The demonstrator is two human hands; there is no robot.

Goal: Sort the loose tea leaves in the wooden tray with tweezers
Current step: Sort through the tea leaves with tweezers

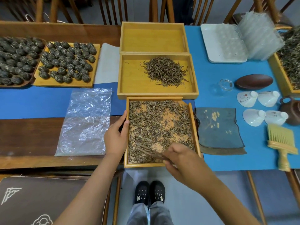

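We pinch the tweezers point(152, 151) in our right hand point(180, 158), fingers curled round the near end, so the blurred brown tips reach leftward and low over the near part of the wooden tray point(196, 132); whether the tips hold a leaf we cannot tell. Our left hand point(116, 137) grips the tray's left wall, thumb on the rim and fingers down the outside, most likely to keep the tray from sliding while the tweezers work.

The loose tea leaves point(159, 125) lie spread thin across the tray floor, with bare wood showing through in patches, which lets single leaves be picked out. Just beyond, touching the tray's far edge, a second tray point(129, 82) holds a heaped pile of leaves point(165, 72), presumably those already sorted, kept close so each carry is short. Behind it sits a third tray point(152, 38) with nothing in it. A clear plastic bag point(86, 120) lies flat to the left.
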